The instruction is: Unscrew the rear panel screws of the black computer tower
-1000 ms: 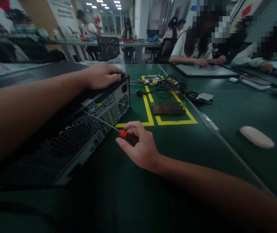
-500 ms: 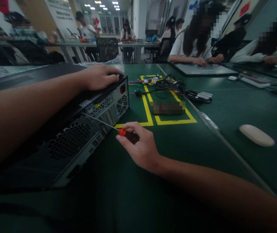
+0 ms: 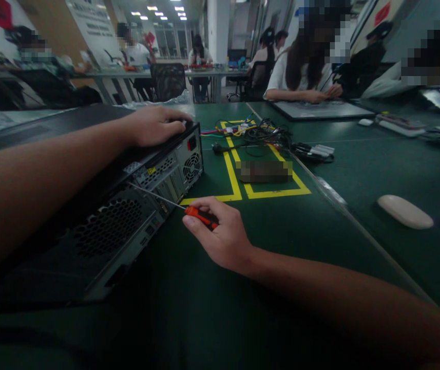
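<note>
A dark computer case (image 3: 173, 180) lies on the green table at the left, its back panel with fan grille, slots and ports turned towards the right. My left hand (image 3: 156, 125) rests flat on top of the case near its far back edge, fingers stretched out. In my right hand (image 3: 222, 231) is a screwdriver (image 3: 201, 217) with an orange and black handle, gripped between thumb and fingers. Its long thin shaft reaches left to the back panel, below a yellow warning label (image 3: 151, 170). Whether the tip sits in a screw I cannot make out.
Beyond the case lies a bundle of cables (image 3: 266, 132) by yellow tape marks (image 3: 277, 194). A blurred-out dark object (image 3: 264, 172) sits inside the tape. A pale mouse-shaped item (image 3: 405, 211) is at right. Co-workers sit across the table, one at a flat panel (image 3: 320, 109).
The screwdriver handle has turned in my right hand, showing more orange. My left hand stays on the case. The whole view has shifted slightly.
</note>
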A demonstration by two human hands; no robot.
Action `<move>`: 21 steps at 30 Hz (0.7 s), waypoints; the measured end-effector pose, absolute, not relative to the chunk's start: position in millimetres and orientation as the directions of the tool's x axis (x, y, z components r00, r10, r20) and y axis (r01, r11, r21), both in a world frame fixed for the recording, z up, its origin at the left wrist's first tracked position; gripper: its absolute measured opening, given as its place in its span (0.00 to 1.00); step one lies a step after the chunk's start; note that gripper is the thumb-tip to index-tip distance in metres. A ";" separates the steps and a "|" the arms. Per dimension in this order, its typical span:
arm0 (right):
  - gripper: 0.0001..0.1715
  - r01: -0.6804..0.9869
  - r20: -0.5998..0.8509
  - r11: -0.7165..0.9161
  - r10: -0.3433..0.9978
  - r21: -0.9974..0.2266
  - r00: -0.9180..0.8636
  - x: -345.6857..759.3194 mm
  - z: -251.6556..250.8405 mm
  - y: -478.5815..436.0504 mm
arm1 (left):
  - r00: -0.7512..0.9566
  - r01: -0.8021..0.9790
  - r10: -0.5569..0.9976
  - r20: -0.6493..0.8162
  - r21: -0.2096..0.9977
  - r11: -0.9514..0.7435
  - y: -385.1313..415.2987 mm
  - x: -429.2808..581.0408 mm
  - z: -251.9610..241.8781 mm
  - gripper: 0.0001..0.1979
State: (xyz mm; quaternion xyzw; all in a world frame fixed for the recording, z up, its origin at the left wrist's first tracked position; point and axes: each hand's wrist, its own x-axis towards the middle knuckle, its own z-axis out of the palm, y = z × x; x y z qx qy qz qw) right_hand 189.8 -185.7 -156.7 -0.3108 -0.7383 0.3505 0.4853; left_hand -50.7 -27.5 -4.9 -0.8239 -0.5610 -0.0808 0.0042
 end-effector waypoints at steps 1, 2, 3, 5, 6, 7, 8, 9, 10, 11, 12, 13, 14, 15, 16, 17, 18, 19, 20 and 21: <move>0.12 0.119 0.504 0.567 0.795 -0.815 -0.339 189.9 -156.0 -185.6 | 0.359 0.925 0.924 0.133 0.082 -0.372 -28.3 -50.1 -4.7 0.40; 0.12 0.115 0.511 0.575 0.788 -0.810 -0.342 190.0 -155.5 -185.5 | 0.362 0.924 0.923 0.128 0.081 -0.374 -29.1 -49.5 -4.5 0.40; 0.12 0.109 0.517 0.581 0.782 -0.806 -0.348 189.9 -155.1 -185.4 | 0.364 0.924 0.923 0.125 0.079 -0.375 -29.8 -49.0 -4.4 0.41; 0.12 0.091 0.522 0.582 0.779 -0.808 -0.347 189.5 -154.9 -185.7 | 0.358 0.926 0.925 0.128 0.078 -0.369 -30.9 -48.0 -4.2 0.41; 0.13 0.084 0.516 0.573 0.785 -0.815 -0.343 189.3 -155.2 -185.9 | 0.354 0.927 0.926 0.132 0.079 -0.365 -31.3 -47.5 -4.2 0.41; 0.13 0.080 0.509 0.562 0.793 -0.823 -0.335 189.1 -155.6 -186.2 | 0.348 0.929 0.928 0.135 0.082 -0.361 -31.5 -47.1 -4.2 0.41; 0.15 0.079 0.497 0.549 0.800 -0.832 -0.335 188.9 -156.0 -186.4 | 0.345 0.930 0.929 0.134 0.085 -0.358 -31.7 -46.9 -4.2 0.41; 0.16 0.078 0.490 0.542 0.805 -0.837 -0.335 188.8 -156.5 -186.5 | 0.344 0.930 0.930 0.131 0.091 -0.357 -31.8 -46.7 -4.1 0.41; 0.17 0.074 0.489 0.540 0.805 -0.838 -0.335 188.7 -156.9 -186.6 | 0.345 0.929 0.930 0.128 0.098 -0.357 -31.8 -46.7 -4.0 0.41; 0.16 0.070 0.492 0.543 0.802 -0.837 -0.339 188.7 -157.1 -186.6 | 0.346 0.928 0.930 0.125 0.103 -0.359 -31.8 -46.7 -3.8 0.41; 0.15 0.066 0.497 0.548 0.798 -0.834 -0.341 188.7 -157.3 -186.5 | 0.346 0.927 0.930 0.126 0.105 -0.360 -31.9 -46.9 -3.6 0.41; 0.13 0.063 0.501 0.552 0.794 -0.832 -0.343 188.7 -157.4 -186.3 | 0.348 0.926 0.929 0.127 0.105 -0.361 -31.9 -47.1 -3.4 0.41; 0.12 0.064 0.501 0.553 0.794 -0.831 -0.345 188.7 -157.4 -186.1 | 0.350 0.926 0.928 0.128 0.101 -0.363 -32.0 -47.4 -3.3 0.41; 0.12 0.068 0.497 0.551 0.795 -0.832 -0.347 188.8 -157.3 -186.0 | 0.351 0.926 0.928 0.129 0.096 -0.364 -32.0 -47.6 -3.1 0.42; 0.12 0.075 0.492 0.547 0.797 -0.834 -0.351 188.9 -157.3 -185.8 | 0.353 0.926 0.927 0.128 0.093 -0.366 -32.1 -47.8 -3.0 0.42; 0.12 0.079 0.487 0.544 0.799 -0.835 -0.352 189.0 -157.4 -185.7 | 0.354 0.926 0.926 0.127 0.093 -0.367 -32.2 -47.9 -3.0 0.42; 0.12 0.080 0.486 0.542 0.801 -0.836 -0.351 189.1 -157.4 -185.6 | 0.354 0.926 0.927 0.127 0.095 -0.367 -32.2 -47.9 -2.9 0.42; 0.12 0.079 0.484 0.541 0.801 -0.837 -0.353 189.2 -157.5 -185.5 | 0.353 0.926 0.927 0.128 0.096 -0.365 -32.2 -47.9 -2.8 0.42; 0.11 0.077 0.483 0.540 0.801 -0.838 -0.354 189.3 -157.6 -185.5 | 0.351 0.927 0.927 0.131 0.095 -0.364 -32.2 -47.8 -2.8 0.42; 0.11 0.074 0.485 0.540 0.800 -0.838 -0.352 189.3 -157.7 -185.5 | 0.350 0.927 0.927 0.132 0.093 -0.364 -32.2 -47.6 -2.7 0.42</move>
